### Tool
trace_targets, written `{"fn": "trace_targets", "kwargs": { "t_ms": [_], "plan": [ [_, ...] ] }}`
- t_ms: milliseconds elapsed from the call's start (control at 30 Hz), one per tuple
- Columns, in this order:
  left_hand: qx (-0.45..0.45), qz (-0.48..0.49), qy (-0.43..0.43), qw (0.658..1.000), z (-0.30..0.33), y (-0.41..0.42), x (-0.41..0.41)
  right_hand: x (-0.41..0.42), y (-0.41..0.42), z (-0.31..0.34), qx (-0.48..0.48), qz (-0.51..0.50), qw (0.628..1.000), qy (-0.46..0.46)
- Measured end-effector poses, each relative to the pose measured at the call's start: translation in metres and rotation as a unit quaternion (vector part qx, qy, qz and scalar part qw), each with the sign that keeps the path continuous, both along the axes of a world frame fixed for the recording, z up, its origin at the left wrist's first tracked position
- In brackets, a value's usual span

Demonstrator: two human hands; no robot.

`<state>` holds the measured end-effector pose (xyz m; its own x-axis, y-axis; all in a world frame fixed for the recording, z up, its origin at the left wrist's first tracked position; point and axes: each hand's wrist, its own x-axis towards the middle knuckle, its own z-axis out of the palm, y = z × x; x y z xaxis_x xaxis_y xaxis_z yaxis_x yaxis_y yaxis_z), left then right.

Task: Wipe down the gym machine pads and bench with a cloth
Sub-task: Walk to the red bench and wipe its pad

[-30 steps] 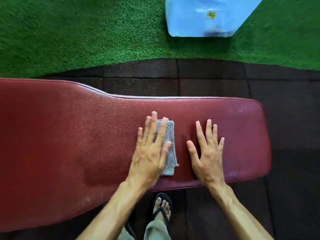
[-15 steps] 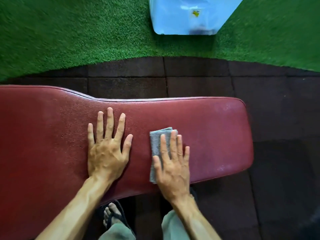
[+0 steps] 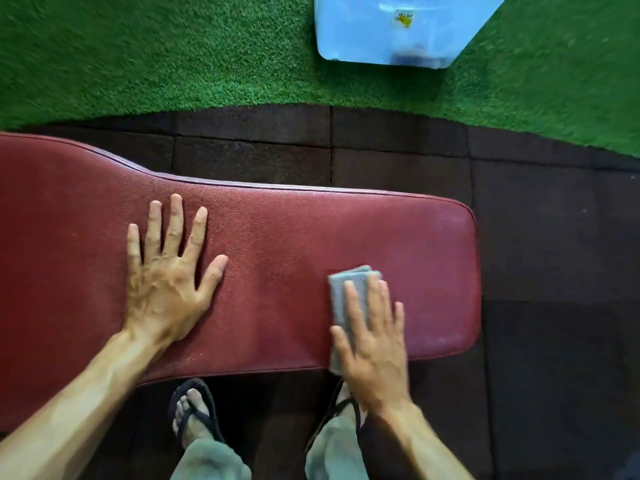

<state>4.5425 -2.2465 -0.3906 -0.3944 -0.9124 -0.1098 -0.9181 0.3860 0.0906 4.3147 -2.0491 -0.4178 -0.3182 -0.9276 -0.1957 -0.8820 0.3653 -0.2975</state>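
A long dark-red padded bench runs across the view, its rounded end at the right. My right hand lies flat on a folded grey cloth and presses it onto the pad near the front edge, close to the bench's right end. Most of the cloth is hidden under the palm and fingers; its far and left edges show. My left hand rests flat on the bare pad further left, fingers spread, holding nothing.
Dark rubber floor tiles surround the bench. Green artificial turf lies beyond, with a pale blue plastic container standing on it. My feet in black flip-flops stand under the bench's front edge.
The cloth went from under my left hand to under my right hand, which has slid it right toward the bench end. My left hand moved left and rests on the bare pad.
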Motion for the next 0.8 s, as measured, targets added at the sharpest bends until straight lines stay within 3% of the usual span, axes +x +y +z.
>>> {"fn": "trace_targets", "kwargs": {
  "t_ms": [100, 200, 300, 367, 433, 533, 667, 733, 800],
  "plan": [
    [0.011, -0.026, 0.010, 1.000, -0.004, 0.026, -0.040, -0.067, -0.005, -0.009, 0.041, -0.130, 0.991, 0.011],
    [0.009, -0.010, 0.037, 0.999, -0.012, 0.044, -0.085, -0.096, -0.072, -0.012, 0.011, -0.200, 0.980, -0.003],
    [-0.001, -0.006, 0.032, 0.999, -0.018, 0.048, -0.108, -0.062, -0.091, -0.011, -0.040, -0.096, 0.995, 0.016],
    [-0.001, 0.005, 0.032, 0.999, -0.019, 0.049, -0.113, -0.043, -0.049, -0.008, -0.042, 0.036, 0.998, 0.009],
    [0.006, -0.005, 0.041, 0.999, -0.019, 0.052, -0.118, -0.057, 0.006, -0.008, -0.015, 0.087, 0.996, 0.006],
    [0.011, -0.053, 0.035, 0.998, -0.020, 0.060, -0.133, -0.118, 0.032, -0.012, 0.033, -0.038, 0.999, 0.011],
    [0.007, -0.053, 0.004, 0.999, -0.025, 0.062, -0.139, -0.154, -0.061, -0.020, 0.004, -0.180, 0.983, 0.021],
    [0.004, -0.051, 0.005, 0.999, -0.026, 0.062, -0.138, -0.134, -0.095, -0.021, -0.029, -0.161, 0.986, 0.020],
    [0.007, -0.047, 0.017, 0.999, -0.025, 0.062, -0.139, -0.098, -0.080, -0.017, -0.041, -0.051, 0.998, 0.013]
  ]
}}
